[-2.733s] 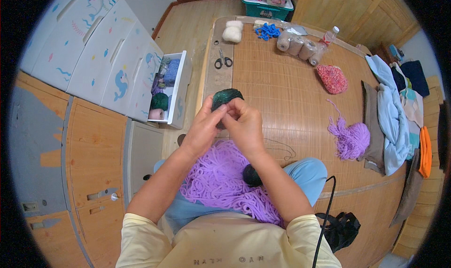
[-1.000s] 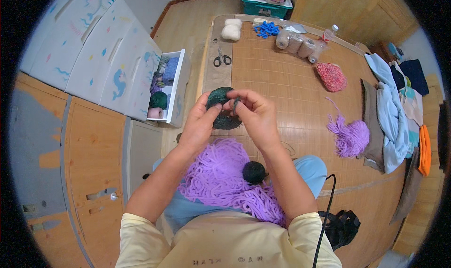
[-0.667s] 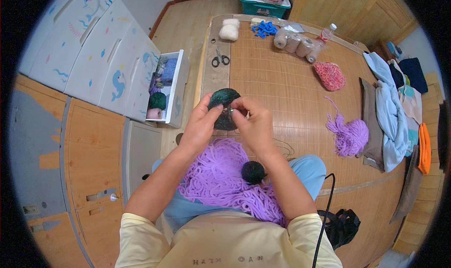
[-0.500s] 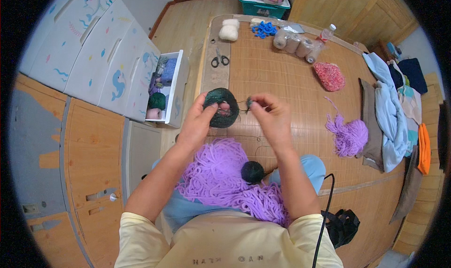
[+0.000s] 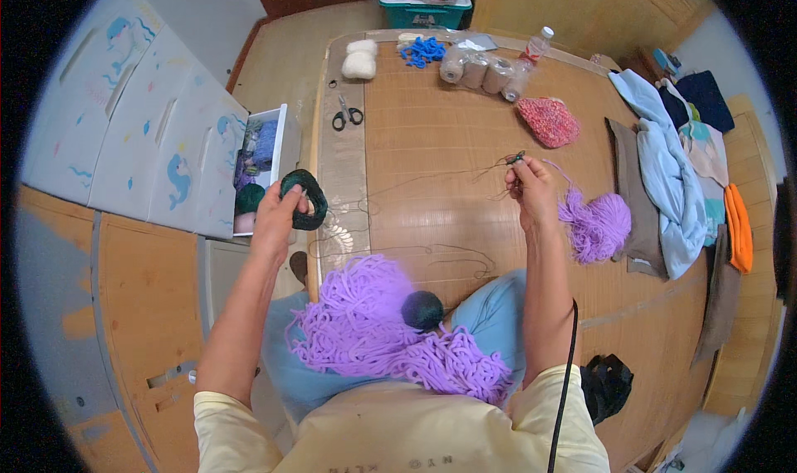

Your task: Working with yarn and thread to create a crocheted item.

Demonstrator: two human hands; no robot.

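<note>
Hands wide over a mat-covered platform (image 5: 448, 216), seen from my remote feed: the person's L hand (image 5: 276, 213) is clamped on a dark-green yarn ring (image 5: 319, 209), thumb over its rim, just past the platform's L edge, while the R hand (image 5: 534, 187) has its fingertips pinched on a small dark tangle (image 5: 516, 158) above the mat, toward the R side. Thin dark strands (image 5: 448, 172) span the gap btwn them, slack in places; I can't tell every path. To do it well, I'd keep the L grip light so the coils can turn w/o collapsing, ease the strands out slowly w/ the R, and loosen any snag rather than yank; the loose loops low over the mat look apt to knot, so I'd hold them clear of the dark ball (image 5: 422, 311) and lilac yarn pile (image 5: 353, 315) in the lap. On the surface: scissors (image 5: 348, 119) by the L edge; cream balls (image 5: 359, 60) at the far L corner; blue yarn (image 5: 423, 51), bagged spools (image 5: 475, 70) & a bottle (image 5: 538, 46) along the far edge; a red-pink bundle (image 5: 548, 122) nearer in; a lilac skein (image 5: 598, 226) R of center, beside clothes (image 5: 668, 174) along the R edge. Around the rm: a white drawer unit (image 5: 137, 116) at L, one yarn-filled drawer (image 5: 286, 145) pulled out, and a teal bin (image 5: 423, 15) on the floor beyond the far edge.
</note>
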